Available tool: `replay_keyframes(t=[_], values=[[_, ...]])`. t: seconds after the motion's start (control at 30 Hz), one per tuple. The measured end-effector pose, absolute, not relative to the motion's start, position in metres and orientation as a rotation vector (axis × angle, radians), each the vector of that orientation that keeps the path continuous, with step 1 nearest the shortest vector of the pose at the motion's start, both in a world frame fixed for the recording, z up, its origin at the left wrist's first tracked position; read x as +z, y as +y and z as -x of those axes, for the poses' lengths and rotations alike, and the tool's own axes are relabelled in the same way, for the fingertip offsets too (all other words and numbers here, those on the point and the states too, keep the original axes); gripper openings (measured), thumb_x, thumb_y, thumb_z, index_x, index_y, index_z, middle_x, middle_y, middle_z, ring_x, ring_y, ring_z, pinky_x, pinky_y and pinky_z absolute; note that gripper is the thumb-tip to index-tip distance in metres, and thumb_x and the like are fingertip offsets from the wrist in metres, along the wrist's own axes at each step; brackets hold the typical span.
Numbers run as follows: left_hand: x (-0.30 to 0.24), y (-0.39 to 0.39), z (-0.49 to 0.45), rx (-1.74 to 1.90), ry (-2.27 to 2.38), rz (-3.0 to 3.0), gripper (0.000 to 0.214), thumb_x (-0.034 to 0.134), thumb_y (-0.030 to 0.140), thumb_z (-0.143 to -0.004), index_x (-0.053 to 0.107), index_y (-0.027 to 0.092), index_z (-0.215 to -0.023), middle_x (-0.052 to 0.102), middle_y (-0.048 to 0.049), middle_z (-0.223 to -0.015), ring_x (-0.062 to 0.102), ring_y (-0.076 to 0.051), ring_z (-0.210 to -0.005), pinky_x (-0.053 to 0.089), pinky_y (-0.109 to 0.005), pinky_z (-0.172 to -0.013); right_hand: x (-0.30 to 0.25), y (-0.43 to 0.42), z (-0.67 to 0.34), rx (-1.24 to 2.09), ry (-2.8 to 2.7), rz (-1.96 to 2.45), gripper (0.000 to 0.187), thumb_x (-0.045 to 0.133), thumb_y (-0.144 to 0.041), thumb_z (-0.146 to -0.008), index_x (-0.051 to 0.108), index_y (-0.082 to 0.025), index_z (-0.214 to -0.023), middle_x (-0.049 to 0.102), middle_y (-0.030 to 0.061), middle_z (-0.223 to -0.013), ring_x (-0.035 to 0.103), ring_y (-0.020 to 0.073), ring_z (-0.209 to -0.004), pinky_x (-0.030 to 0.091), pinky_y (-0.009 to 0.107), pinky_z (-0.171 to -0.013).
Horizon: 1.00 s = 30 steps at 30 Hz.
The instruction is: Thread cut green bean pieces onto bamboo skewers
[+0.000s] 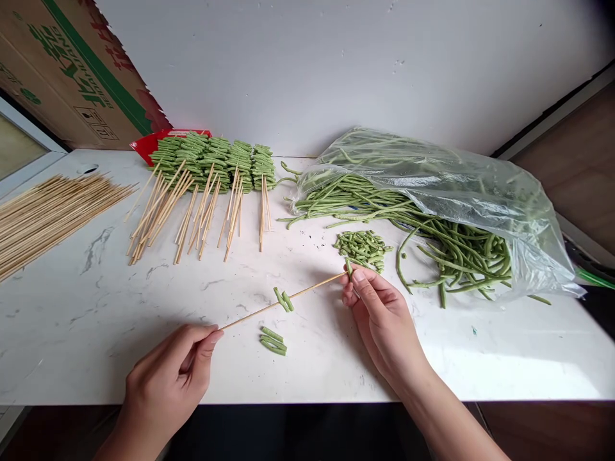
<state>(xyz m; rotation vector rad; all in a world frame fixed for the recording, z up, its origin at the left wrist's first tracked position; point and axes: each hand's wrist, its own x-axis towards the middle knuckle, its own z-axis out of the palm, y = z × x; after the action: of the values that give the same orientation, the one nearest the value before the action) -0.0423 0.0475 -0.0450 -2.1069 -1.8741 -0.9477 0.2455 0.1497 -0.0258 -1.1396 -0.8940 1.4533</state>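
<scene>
My left hand (168, 371) pinches the near end of a thin wooden skewer (254, 314), which slants up to the right over the table. Two short pieces of green bean (283, 299) sit side by side around its middle. At the far tip, my right hand (382, 314) grips another cut bean piece (348, 267) between thumb and fingers, against the skewer's point. Below the skewer, several loose bean pieces (273, 341) lie on the white table. Just beyond my right hand is a small heap of cut bean pieces (362, 247).
Loaded bean skewers (216, 160) are stacked at the back left beside a red packet (147, 147). Bare skewers (52, 214) lie at far left. Long green beans (456, 240) spill from a clear plastic bag (461, 173) at right. A cardboard box (72, 70) stands behind.
</scene>
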Motion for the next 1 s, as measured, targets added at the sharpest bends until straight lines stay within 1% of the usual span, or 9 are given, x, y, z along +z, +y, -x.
replay_keyframes(t=[0.2, 0.4, 0.6, 0.77, 1.0], values=[[-0.0445, 0.0479, 0.0428, -0.945, -1.861, 2.118, 0.011, 0.067, 0.023, -0.098, 0.068, 0.022, -0.087, 0.055, 0.0062, -0.057, 0.047, -0.008, -0.047, 0.041, -0.022, -0.057, -0.0266, 0.1499, -0.2462, 1.462, -0.884, 1.135, 0.023, 0.078, -0.047, -0.090, 0.077, -0.025, -0.099, 0.066, 0.0021, -0.092, 0.052, 0.0140, -0.074, 0.051, 0.032, -0.080], [-0.0448, 0.0490, 0.0434, -0.946, -1.847, 2.130, 0.010, 0.067, 0.022, -0.097, 0.068, 0.022, -0.087, 0.055, 0.0063, -0.057, 0.045, -0.008, -0.046, 0.041, -0.022, -0.056, -0.0259, 0.1498, -0.2462, 1.429, -0.886, 1.148, 0.026, 0.081, -0.050, -0.086, 0.079, -0.026, -0.097, 0.067, 0.0027, -0.091, 0.052, 0.0151, -0.072, 0.052, 0.034, -0.078], [-0.0434, 0.0496, 0.0432, -0.963, -1.845, 2.128, 0.011, 0.067, 0.021, -0.097, 0.068, 0.022, -0.086, 0.054, 0.0067, -0.056, 0.043, -0.008, -0.045, 0.040, -0.023, -0.054, -0.0256, 0.1507, -0.2471, 1.392, -0.891, 1.169, 0.024, 0.083, -0.049, -0.084, 0.079, -0.025, -0.085, 0.064, 0.0015, -0.076, 0.055, 0.0174, -0.075, 0.051, 0.037, -0.081], [-0.0431, 0.0493, 0.0443, -0.986, -1.825, 2.129, 0.012, 0.067, 0.018, -0.096, 0.068, 0.022, -0.085, 0.055, 0.0073, -0.056, 0.042, -0.006, -0.044, 0.038, -0.022, -0.053, -0.0282, 0.1509, -0.2489, 1.397, -0.882, 1.175, 0.024, 0.084, -0.047, -0.083, 0.079, -0.024, -0.078, 0.067, 0.0027, -0.077, 0.057, 0.0179, -0.077, 0.051, 0.035, -0.078], [-0.0431, 0.0494, 0.0445, -0.989, -1.827, 2.146, 0.013, 0.066, 0.018, -0.096, 0.069, 0.022, -0.084, 0.058, 0.0067, -0.057, 0.043, -0.007, -0.043, 0.039, -0.022, -0.053, -0.0276, 0.1492, -0.2490, 1.393, -0.825, 1.187, 0.020, 0.089, -0.042, -0.078, 0.080, -0.025, -0.075, 0.070, 0.0034, -0.077, 0.061, 0.0200, -0.085, 0.052, 0.035, -0.078]])
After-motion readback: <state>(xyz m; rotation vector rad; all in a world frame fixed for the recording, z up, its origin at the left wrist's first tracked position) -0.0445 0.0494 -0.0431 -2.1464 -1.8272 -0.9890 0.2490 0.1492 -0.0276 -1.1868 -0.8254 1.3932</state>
